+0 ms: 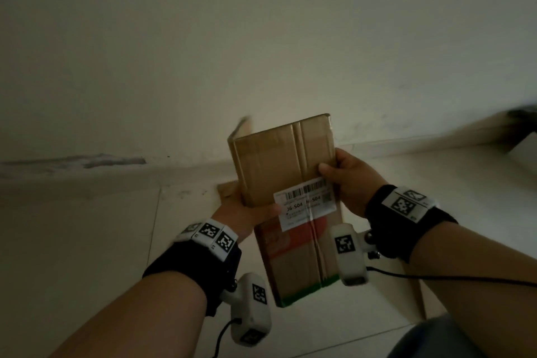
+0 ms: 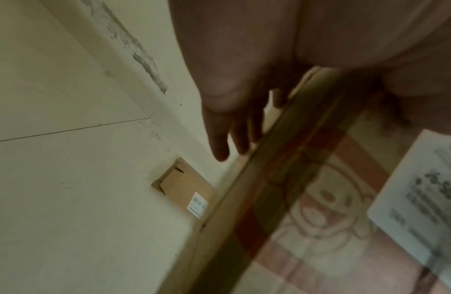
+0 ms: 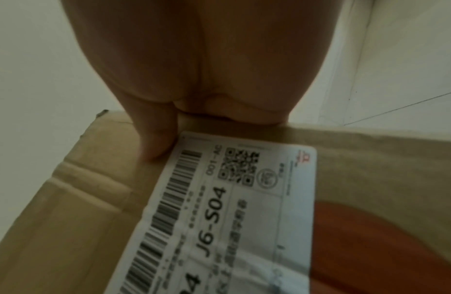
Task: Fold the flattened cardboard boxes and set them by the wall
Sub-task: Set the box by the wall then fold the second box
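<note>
Just in front of us, above a pale tiled floor [image 1: 87, 241], we hold a flattened cardboard box [image 1: 284, 171] up in the air between both hands, long way up and tilted a little to the left. Our left hand [image 1: 244, 209] grips its left edge low down, thumb lying across the front just beside a white shipping label [image 1: 305, 203] and fingers reaching behind; in the left wrist view those fingers [image 2: 219, 137] look fairly straight against the back, which we judge is there to steady the panel rather than squeeze it. Our right hand [image 1: 348, 180] clamps the right edge a little higher, thumb pressed on the front next to the label's barcode, the other fingers hidden behind the cardboard. Holding opposite edges like this lets us, we think, push the sides toward each other or bend along the creases that run down the middle, so the folding looks barely begun. A flap [image 1: 241, 128] at the top left corner stands out from the flat. Below and beyond the box, more flat cardboard [image 2: 184, 189] with its own label lies on the floor, touching the foot of the wall [image 1: 261, 38], probably the spot where finished ones go. Farther right, something dark and blurred [image 1: 520, 125] sits by the wall; we cannot tell what it is.
</note>
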Action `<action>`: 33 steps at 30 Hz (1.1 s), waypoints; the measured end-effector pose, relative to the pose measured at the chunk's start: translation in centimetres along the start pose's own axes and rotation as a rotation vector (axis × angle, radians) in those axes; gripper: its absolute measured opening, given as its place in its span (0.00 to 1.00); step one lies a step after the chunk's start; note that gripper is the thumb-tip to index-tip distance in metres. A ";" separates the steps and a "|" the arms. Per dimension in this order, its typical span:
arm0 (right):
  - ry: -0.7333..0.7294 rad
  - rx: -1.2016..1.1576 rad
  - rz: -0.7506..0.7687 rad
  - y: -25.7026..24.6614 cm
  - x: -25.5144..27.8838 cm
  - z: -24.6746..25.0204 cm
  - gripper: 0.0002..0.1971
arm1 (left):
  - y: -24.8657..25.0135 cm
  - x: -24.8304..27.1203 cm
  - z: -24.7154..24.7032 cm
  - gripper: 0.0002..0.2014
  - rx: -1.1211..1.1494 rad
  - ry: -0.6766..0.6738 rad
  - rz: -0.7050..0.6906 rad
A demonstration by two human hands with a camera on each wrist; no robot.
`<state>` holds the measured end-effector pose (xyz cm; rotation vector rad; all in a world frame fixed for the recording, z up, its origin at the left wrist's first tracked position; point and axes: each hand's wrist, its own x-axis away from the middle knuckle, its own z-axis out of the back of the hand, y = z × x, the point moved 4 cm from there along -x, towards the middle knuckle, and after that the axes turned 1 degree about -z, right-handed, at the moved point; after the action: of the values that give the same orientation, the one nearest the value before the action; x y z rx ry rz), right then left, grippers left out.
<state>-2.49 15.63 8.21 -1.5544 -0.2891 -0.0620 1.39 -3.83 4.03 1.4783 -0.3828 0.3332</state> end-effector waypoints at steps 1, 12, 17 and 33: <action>-0.003 -0.007 0.006 0.0 -0.1 -0.3 0.13 | -0.1 0.0 -0.3 0.29 0.055 -0.008 0.013; 0.174 0.433 0.072 0.8 -0.9 -0.1 0.20 | -0.8 -1.6 -0.6 0.06 0.174 0.139 0.002; 0.278 0.517 0.045 1.2 -1.2 0.2 0.20 | 1.0 -1.0 0.0 0.06 0.059 0.223 -0.087; 0.152 -0.135 -0.282 1.8 -0.8 -0.6 0.17 | 0.7 -1.2 -1.8 0.33 -1.188 0.206 -0.407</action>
<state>-2.78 14.97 6.32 -1.6235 -0.3886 -0.4258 0.04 -1.92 4.01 0.3228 -0.0545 -0.0922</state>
